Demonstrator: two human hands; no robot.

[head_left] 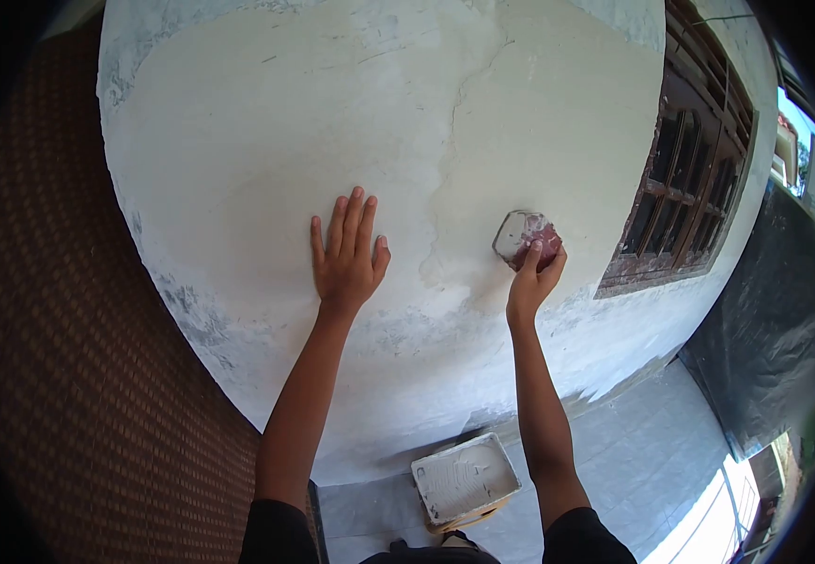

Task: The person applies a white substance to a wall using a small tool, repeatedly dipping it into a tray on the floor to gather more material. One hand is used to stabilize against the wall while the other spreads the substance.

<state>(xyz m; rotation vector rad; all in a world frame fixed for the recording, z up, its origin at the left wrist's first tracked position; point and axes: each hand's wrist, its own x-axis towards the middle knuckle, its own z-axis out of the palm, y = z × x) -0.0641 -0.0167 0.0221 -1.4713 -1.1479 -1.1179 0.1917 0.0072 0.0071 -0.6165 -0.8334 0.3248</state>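
My left hand [349,252] lies flat against the pale plastered wall [238,113], fingers spread and nothing in it. To its right, my right hand [534,282] grips a small dark-red flat pad [529,237] with angular edges. White smears cover much of the pad, and it is held up at the wall surface; its exact kind does not show clearly. The thumb is on its near face, while the other fingers are partly hidden. Between the two hands, an uneven edge of plaster and a thin crack [456,103] run up the wall.
A brown-framed window [684,188] is set in the wall at right. Brown woven panelling [97,329] stands at left. Below, a tray [468,477] of white paste sits above the grey tiled floor [614,470]. A dark sheet [755,310] hangs at far right.
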